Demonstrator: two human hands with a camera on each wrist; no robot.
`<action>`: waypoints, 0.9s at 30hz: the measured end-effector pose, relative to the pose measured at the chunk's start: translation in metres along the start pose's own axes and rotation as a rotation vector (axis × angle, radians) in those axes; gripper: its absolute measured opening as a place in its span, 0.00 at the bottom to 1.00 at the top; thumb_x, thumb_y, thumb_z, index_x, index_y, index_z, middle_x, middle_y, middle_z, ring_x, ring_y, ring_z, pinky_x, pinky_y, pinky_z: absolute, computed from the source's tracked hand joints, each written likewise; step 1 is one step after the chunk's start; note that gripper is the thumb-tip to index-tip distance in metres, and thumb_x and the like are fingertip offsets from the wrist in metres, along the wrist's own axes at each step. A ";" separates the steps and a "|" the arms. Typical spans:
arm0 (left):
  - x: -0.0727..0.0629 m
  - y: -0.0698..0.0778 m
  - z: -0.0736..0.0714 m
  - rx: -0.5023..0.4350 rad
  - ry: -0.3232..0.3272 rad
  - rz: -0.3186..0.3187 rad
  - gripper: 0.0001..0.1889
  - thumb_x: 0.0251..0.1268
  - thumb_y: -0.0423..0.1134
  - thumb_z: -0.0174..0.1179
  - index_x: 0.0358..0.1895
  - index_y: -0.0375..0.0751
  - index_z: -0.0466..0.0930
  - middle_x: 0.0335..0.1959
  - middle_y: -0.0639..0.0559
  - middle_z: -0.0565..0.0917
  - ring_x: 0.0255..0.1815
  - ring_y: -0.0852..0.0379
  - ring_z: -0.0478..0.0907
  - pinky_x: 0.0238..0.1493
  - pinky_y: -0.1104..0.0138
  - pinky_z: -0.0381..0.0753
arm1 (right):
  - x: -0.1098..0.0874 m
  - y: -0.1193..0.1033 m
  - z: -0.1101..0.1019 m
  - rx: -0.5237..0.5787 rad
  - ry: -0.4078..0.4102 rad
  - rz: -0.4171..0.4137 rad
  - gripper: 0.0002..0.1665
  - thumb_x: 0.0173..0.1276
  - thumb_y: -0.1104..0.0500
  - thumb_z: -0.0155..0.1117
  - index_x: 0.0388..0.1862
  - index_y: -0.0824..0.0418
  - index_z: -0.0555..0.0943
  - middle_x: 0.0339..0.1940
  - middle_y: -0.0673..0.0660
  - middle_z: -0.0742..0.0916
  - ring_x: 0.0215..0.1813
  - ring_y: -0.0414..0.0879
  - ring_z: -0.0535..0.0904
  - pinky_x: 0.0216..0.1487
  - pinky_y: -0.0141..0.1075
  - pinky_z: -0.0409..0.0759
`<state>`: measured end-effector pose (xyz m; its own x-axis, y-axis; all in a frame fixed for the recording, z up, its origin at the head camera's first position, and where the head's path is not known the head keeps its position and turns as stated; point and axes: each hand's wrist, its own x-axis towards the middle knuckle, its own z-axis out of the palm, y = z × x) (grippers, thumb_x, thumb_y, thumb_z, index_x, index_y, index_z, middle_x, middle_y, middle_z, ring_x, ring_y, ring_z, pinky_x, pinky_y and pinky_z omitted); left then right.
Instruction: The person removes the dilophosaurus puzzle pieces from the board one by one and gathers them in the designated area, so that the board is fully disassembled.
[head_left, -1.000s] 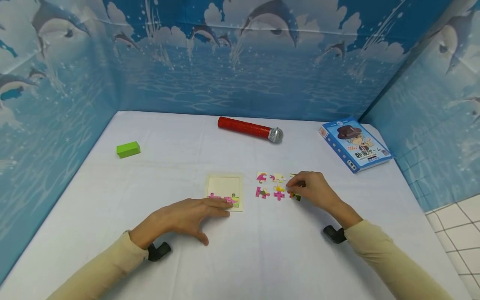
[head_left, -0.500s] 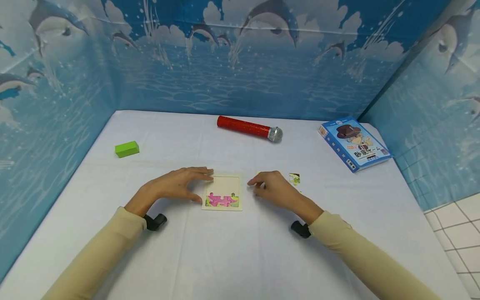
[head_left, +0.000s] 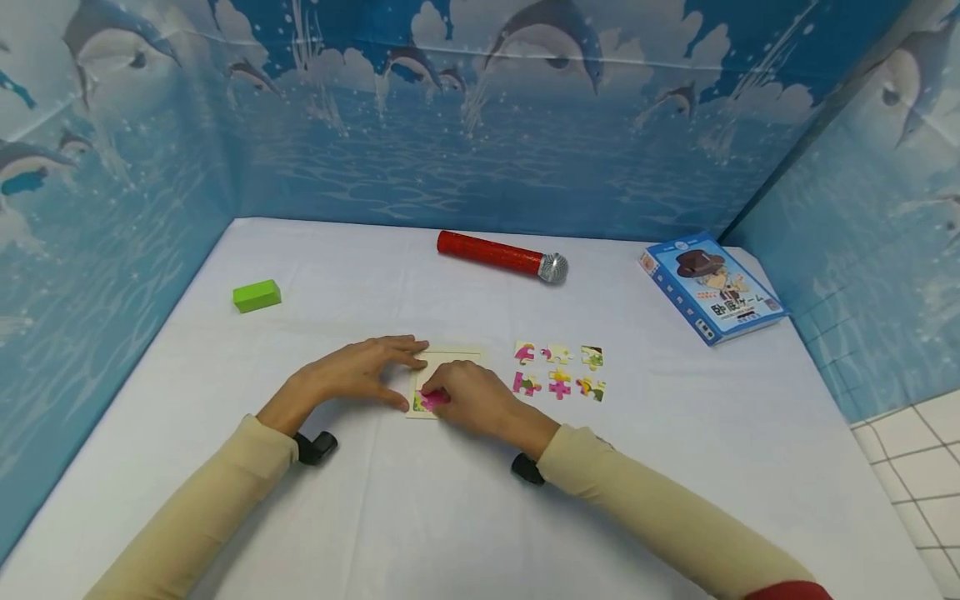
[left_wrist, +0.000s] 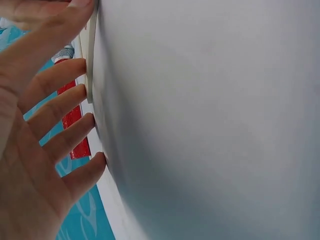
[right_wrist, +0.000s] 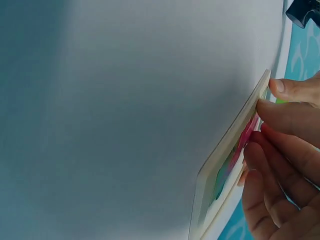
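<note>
A square puzzle tray [head_left: 444, 357] lies flat on the white cloth, with pink and green puzzle pieces [head_left: 431, 401] along its near side. My left hand [head_left: 348, 375] spreads at the tray's left side; in the left wrist view its fingertips touch the edge. Over the right part of the tray, my right hand [head_left: 480, 402] reaches down and its loosely bent fingers touch the pieces. The right wrist view has those fingers [right_wrist: 257, 155] against the tray's face, with no loose piece visible in them. Much of the tray is hidden under the right hand.
Several loose puzzle pieces [head_left: 559, 385] lie in two rows right of the tray. Behind stands a red microphone [head_left: 491, 252] on its side. A blue box [head_left: 712, 287] is at the back right, a green block [head_left: 257, 297] at the left. Printed curtains surround the table.
My right hand has moved left from the loose pieces to the tray. My left hand has lifted off the tray's near side and shifted to its left edge. The loose pieces are uncovered.
</note>
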<state>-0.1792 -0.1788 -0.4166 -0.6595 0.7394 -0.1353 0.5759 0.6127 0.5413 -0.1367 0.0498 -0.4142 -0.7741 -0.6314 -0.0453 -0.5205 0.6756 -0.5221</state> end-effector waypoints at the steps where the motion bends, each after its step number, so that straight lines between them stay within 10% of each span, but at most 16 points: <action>1: 0.000 0.000 0.000 -0.002 0.000 -0.003 0.35 0.51 0.52 0.75 0.64 0.43 0.78 0.75 0.50 0.65 0.76 0.48 0.56 0.69 0.45 0.61 | 0.000 0.000 0.001 -0.003 0.009 0.005 0.14 0.63 0.64 0.68 0.48 0.59 0.88 0.47 0.51 0.88 0.52 0.44 0.81 0.52 0.38 0.79; 27: 0.004 0.004 -0.001 -0.006 -0.015 -0.039 0.36 0.49 0.49 0.76 0.64 0.41 0.78 0.75 0.51 0.64 0.77 0.48 0.54 0.71 0.48 0.59 | 0.010 0.007 0.007 0.277 0.165 0.107 0.16 0.54 0.74 0.65 0.30 0.55 0.90 0.24 0.45 0.87 0.28 0.37 0.76 0.32 0.29 0.74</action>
<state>-0.1796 -0.1739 -0.4142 -0.6740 0.7193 -0.1686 0.5473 0.6394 0.5401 -0.1461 0.0456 -0.4241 -0.8786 -0.4774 0.0144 -0.3334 0.5912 -0.7344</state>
